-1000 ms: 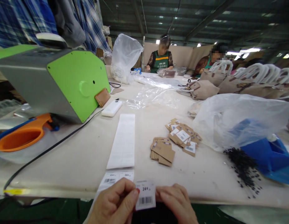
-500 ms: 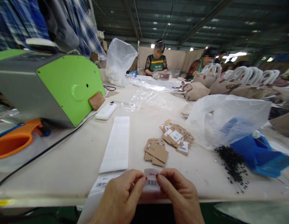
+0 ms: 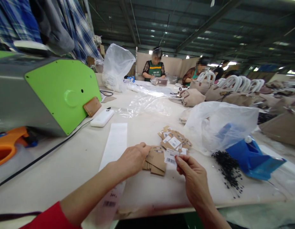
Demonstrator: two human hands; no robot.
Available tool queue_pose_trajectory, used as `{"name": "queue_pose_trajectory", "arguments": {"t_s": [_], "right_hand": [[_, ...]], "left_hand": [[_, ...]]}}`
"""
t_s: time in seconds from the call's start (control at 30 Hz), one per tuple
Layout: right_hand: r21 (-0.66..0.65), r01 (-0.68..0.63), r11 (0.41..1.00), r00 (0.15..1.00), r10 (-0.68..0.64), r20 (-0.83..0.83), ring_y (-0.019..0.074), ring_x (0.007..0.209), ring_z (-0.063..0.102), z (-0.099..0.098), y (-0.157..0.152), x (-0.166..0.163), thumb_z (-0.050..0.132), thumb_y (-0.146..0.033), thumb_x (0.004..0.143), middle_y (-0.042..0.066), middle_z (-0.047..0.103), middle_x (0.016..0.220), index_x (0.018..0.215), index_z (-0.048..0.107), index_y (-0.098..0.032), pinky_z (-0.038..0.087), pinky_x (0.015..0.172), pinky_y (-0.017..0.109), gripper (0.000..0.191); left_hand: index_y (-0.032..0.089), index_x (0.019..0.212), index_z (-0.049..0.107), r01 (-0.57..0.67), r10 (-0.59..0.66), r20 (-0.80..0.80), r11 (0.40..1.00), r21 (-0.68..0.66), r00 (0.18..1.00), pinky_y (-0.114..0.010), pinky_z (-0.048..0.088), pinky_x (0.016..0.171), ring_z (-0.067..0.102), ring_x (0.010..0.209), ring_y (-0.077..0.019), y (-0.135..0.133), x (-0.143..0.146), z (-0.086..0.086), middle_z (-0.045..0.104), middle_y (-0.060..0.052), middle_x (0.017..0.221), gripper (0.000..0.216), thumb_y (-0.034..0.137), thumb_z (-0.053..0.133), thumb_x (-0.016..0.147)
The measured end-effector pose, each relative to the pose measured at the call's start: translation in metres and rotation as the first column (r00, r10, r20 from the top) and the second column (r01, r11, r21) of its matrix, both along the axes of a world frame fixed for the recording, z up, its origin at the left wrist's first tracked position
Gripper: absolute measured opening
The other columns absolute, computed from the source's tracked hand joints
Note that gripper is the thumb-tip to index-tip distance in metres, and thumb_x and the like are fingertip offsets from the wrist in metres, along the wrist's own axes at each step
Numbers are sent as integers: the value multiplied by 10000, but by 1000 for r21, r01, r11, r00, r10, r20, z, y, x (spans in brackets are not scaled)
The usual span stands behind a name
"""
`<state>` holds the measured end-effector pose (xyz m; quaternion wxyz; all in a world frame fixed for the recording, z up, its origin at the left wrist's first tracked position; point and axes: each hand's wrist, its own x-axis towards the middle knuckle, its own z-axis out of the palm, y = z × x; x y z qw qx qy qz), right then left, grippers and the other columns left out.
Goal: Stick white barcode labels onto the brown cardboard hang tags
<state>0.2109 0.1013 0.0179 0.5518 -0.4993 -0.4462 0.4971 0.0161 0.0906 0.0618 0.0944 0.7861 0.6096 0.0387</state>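
In my right hand [image 3: 195, 173], thumb and fingers pinch the edge of a white price sticker [image 3: 170, 156] printed with a barcode. My left hand [image 3: 135, 157] reaches over the left edge of a stack of brown cardboard tags [image 3: 157, 159]; its fingertips are turned down and hidden, so its grip cannot be made out. Just behind lies a looser pile of brown tags with white barcode stickers [image 3: 174, 142]. A strip of white labels [image 3: 116, 136] runs under my left forearm toward the table's front edge.
At left stand a green and grey machine [image 3: 66, 95] and an orange tape dispenser [image 3: 11, 146]. To the right are a clear plastic bag [image 3: 219, 124], a blue box [image 3: 254, 159] and black tag strings [image 3: 228, 171]. Beige handbags [image 3: 216, 90] line the back right. Co-workers sit across the table.
My left hand has let go of the sticker and moved forward to the stack of brown tags. The right hand has carried the sticker forward and to the right.
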Motion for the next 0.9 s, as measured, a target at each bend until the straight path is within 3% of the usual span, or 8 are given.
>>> {"name": "queue_pose_trajectory", "arguments": {"t_s": [0.23,0.47,0.6,0.77,0.9], "right_hand": [[-28,-17,999,1000,17,5,90,498,448,-13,-2,2,785,-476,591,-28,542,548,704,653,-146,330,454,195,373],[-1,-29,1000,1000,29,1,91,489,441,-16,-4,5,772,-494,611,-29,538,540,725,668,-150,341,463,204,378],[7,-29,1000,1000,29,-1,87,490,447,-16,-6,5,771,-497,604,-30,545,548,715,664,-153,350,470,202,377],[8,-42,999,999,42,-4,88,497,457,-17,-7,6,771,-476,619,-34,547,548,736,664,-154,363,478,200,360],[7,-50,999,999,50,-13,86,504,456,-18,-7,6,770,-470,627,-36,546,559,741,664,-156,368,486,199,350]], "left_hand": [[157,1059,553,213,-221,-95,973,-88,971,-314,512,726,653,869,-224,7,-1,6,616,-100,1064,303,52,474,786],[155,958,593,298,-313,-180,949,-104,933,-282,506,662,658,777,-203,22,4,9,640,-84,957,213,77,545,766],[147,1003,588,336,-349,-210,937,-99,913,-292,498,664,659,771,-212,24,4,7,639,-95,981,240,74,534,781],[164,1056,570,279,-284,-229,959,-53,931,-317,493,647,664,778,-232,21,-1,9,636,-100,971,293,60,428,821],[177,1083,549,208,-212,-209,977,-42,955,-297,498,625,666,787,-224,15,-6,11,635,-82,969,273,148,468,824]]}}
